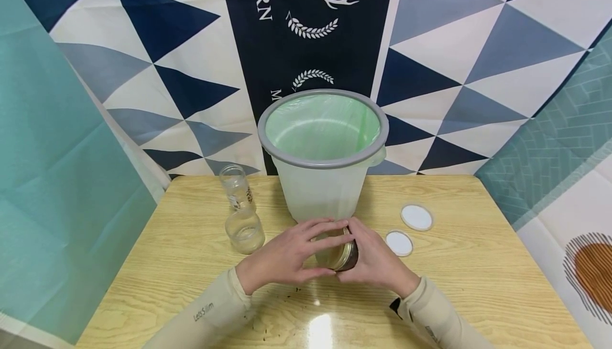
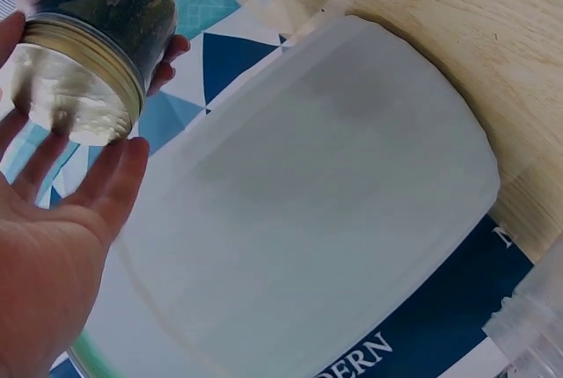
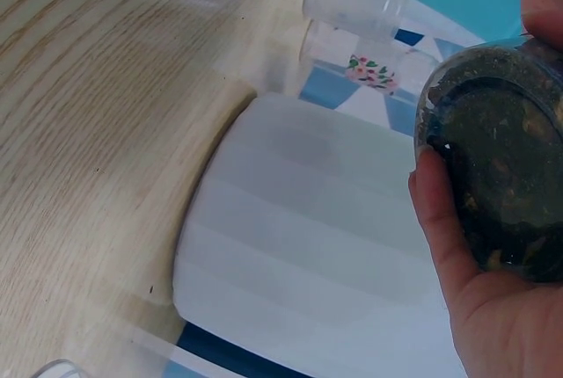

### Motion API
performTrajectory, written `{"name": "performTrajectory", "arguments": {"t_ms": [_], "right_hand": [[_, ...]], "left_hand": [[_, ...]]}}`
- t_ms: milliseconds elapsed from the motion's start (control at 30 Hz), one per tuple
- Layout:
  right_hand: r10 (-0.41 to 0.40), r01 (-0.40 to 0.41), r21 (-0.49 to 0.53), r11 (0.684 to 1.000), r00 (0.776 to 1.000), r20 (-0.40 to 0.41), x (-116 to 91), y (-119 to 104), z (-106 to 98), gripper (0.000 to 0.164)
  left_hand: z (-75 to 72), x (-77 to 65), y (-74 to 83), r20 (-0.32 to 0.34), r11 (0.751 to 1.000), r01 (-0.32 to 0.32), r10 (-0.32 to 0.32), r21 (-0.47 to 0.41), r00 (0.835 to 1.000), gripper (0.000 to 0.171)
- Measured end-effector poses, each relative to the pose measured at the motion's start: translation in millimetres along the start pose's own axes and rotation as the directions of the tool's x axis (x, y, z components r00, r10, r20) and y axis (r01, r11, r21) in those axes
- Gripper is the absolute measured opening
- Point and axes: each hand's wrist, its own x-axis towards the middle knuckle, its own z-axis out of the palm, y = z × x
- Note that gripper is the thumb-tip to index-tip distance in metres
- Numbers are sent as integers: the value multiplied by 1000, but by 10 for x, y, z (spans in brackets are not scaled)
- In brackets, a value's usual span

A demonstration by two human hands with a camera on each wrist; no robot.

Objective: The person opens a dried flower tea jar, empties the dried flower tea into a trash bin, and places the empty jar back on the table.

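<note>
A glass jar [image 1: 353,257] with dark, leafy-looking contents is held on its side between the two hands, low in front of the bin. My right hand [image 1: 375,264] grips the glass body from its base end, thumb and fingers round it. At the other end, the fingers and thumb of my left hand [image 1: 298,250] are spread round the gold-rimmed lid [image 2: 84,53], whose face looks pale. In the left wrist view the left fingertips are right at the lid's edge. The jar's base [image 3: 501,167] faces the right wrist camera.
Behind the hands stands a white bin [image 1: 317,189] with a grey rim and green liner. Left of it are two clear glass vessels, a tall one [image 1: 236,187] and a shorter one [image 1: 245,231]. Two round white-faced lids [image 1: 416,216] lie at right. Dark crumbs dot the wooden table [image 1: 191,269].
</note>
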Motion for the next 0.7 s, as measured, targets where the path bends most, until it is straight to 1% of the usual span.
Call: {"name": "performTrajectory", "arguments": {"t_ms": [167,233,300,367,467,533,600,700], "right_hand": [[-13,13,-18,1000,1000,-15,12,8,3,90],[-20,19,-32,999,1000,-21,13,11,5,89],[-24,23,-39,999,999,-22,11,15,7,91],[-22,21,-42,999,1000,-19,6,13,6,93],[-13,13,-27,1000,1000,-13,-1,8,1,94],[-6,5,-22,1000,1000,-10,-4,4,-2,91],[-2,2,-18,1000,1000,-10,-4,2,0,88],[-4,3,-21,1000,1000,-12,0,3,5,90]], "left_hand": [[8,22,39,-15,996,92,-92,20,996,78],[15,33,50,-20,993,116,-116,37,993,82],[15,40,56,-15,993,112,-112,45,994,84],[9,37,53,-5,995,79,-79,53,997,84],[-2,27,40,22,999,22,-23,25,1000,77],[-7,24,31,32,1000,7,-7,5,999,73],[-9,25,29,35,1000,23,-22,-15,999,71],[-10,38,40,29,996,79,-78,-32,996,73]]}}
